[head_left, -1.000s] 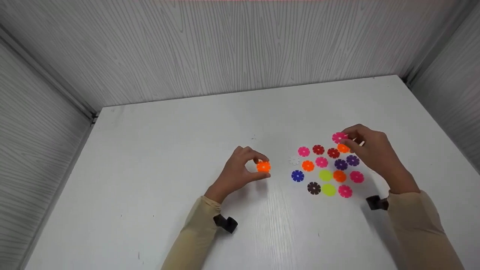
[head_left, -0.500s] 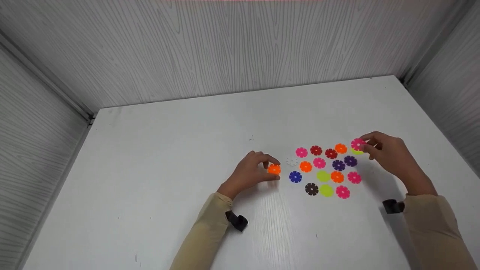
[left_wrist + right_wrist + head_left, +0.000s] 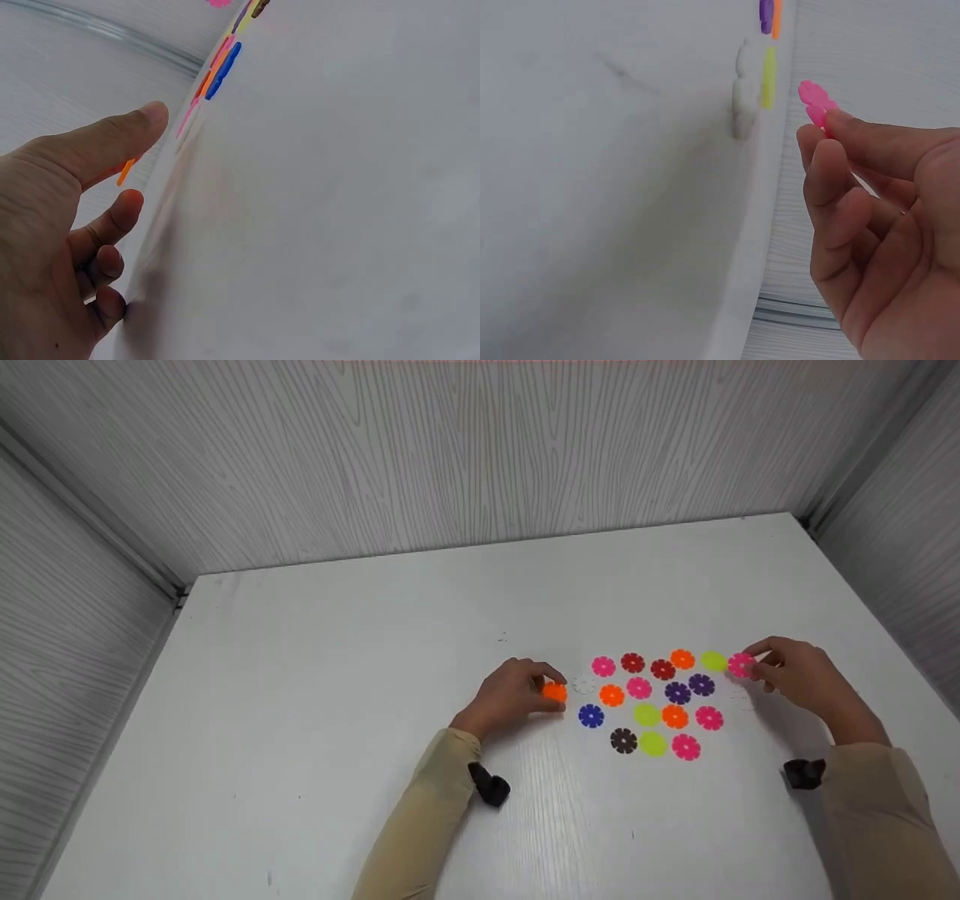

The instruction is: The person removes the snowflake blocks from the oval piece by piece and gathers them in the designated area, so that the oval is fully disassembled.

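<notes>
My left hand [image 3: 514, 694] pinches an orange notched plastic disc [image 3: 554, 692] by its edges, left of the spread of discs. Only a sliver of that orange disc [image 3: 124, 174] shows past the thumb in the left wrist view. At the right end of the back row, my right hand [image 3: 799, 679] holds a pink notched disc [image 3: 741, 665] between thumb and fingertips. In the right wrist view the pink disc [image 3: 815, 99] sticks out beyond the thumb tip. A yellow disc [image 3: 714, 661] is right beside it, and a white disc [image 3: 742, 697] lies just in front.
Loose rows of discs lie on the white table [image 3: 337, 697], among them a blue disc [image 3: 591, 715], a dark brown disc [image 3: 623, 740] and a pale white disc [image 3: 584, 684] near my left fingertips. A wood-grain panel [image 3: 450, 450] rises behind the table.
My left hand has moved right with the orange disc, nearer the other discs. My right hand has carried the pink disc right and lower, past the orange and yellow discs of the back row.
</notes>
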`<control>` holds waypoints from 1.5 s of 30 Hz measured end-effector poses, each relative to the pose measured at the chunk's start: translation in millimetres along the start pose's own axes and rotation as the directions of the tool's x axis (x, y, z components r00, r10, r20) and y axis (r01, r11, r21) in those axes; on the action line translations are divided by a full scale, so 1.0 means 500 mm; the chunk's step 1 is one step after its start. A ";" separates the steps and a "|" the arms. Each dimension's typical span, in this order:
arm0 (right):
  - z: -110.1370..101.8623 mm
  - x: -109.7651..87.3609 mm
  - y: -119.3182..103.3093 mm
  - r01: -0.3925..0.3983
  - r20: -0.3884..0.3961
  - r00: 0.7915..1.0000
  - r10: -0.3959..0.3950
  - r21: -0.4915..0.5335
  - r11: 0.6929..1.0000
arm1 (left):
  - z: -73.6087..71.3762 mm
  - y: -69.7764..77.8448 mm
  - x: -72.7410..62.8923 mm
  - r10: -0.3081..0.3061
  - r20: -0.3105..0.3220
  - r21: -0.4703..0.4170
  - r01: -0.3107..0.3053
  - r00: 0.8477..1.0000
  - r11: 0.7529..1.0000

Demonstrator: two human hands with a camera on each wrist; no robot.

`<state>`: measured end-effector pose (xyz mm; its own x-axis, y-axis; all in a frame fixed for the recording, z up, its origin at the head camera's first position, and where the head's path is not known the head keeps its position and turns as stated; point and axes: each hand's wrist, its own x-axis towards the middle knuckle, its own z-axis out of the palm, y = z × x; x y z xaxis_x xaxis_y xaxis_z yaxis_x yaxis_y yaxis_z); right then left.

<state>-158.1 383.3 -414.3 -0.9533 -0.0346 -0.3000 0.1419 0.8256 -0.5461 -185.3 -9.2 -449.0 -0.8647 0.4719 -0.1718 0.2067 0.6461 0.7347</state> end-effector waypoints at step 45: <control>0.005 0.021 0.042 -0.058 0.121 0.991 0.054 0.032 0.998 | -0.006 0.005 -0.002 -0.061 0.093 0.014 0.059 0.994 0.998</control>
<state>-164.3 398.8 -430.7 -0.9052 -0.0580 -0.4209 0.2053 0.8076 -0.5529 -185.4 -9.6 -445.1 -0.8292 0.4859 -0.2764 0.1615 0.6816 0.7137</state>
